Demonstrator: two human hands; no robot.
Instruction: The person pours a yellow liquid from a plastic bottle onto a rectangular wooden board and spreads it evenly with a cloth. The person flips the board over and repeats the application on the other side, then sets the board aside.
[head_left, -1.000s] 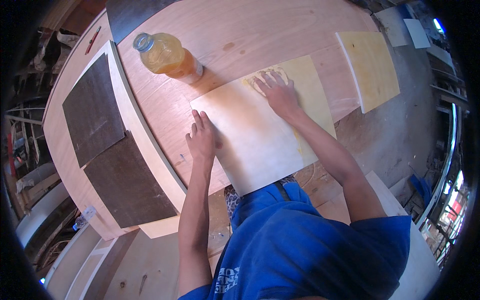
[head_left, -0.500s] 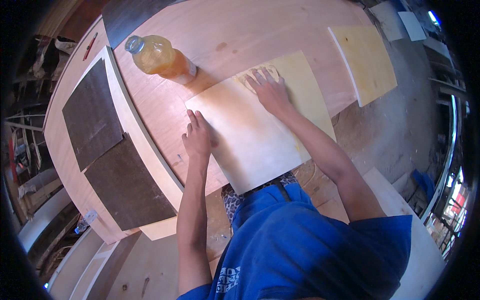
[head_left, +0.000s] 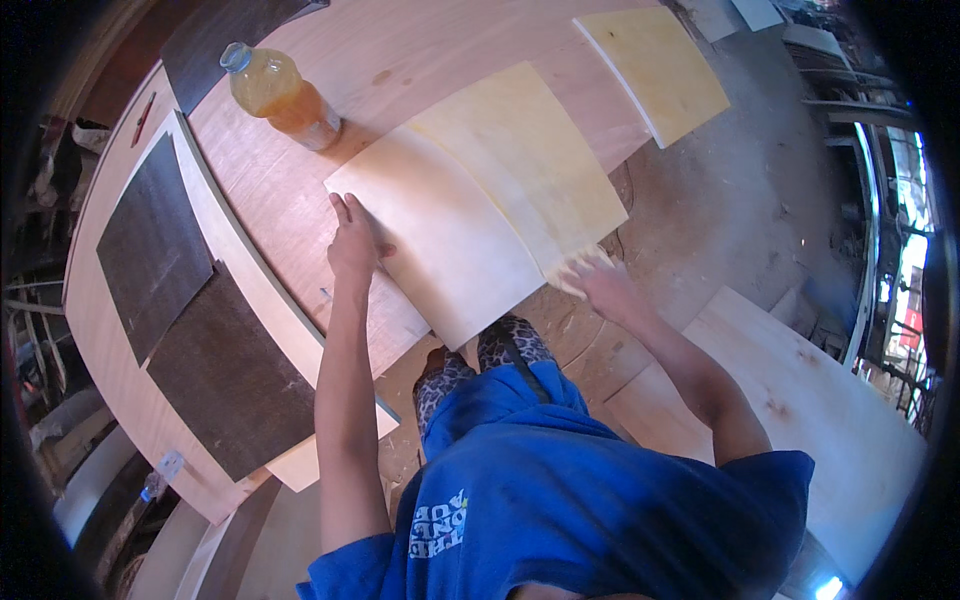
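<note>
A pale wooden panel point(head_left: 450, 240) lies on the table, its near corner jutting past the table's edge. Its right part is yellower, divided from the whiter left part by a curved line. My left hand point(head_left: 352, 245) rests at the panel's left edge, two fingers stretched out, holding nothing. At the near right edge, my right hand point(head_left: 608, 290) is closed on a crumpled, pale yellow rag point(head_left: 567, 272). Beyond the panel's far left corner, a clear plastic bottle point(head_left: 285, 97) with orange-yellow liquid and a bluish neck stands upright on the table.
A yellowish board point(head_left: 655, 72) lies at the table's far right. Dark brown sheets point(head_left: 230, 370) rest on a light board to my left. A red pen-like object point(head_left: 143, 118) lies at the far left. To the right, a large pale board point(head_left: 790, 400) lies low, near the dusty floor point(head_left: 700, 220).
My right hand has swept the rag from the panel's far edge to its near right edge. A yellower band now shows along that path. My left hand stays at the left edge.
</note>
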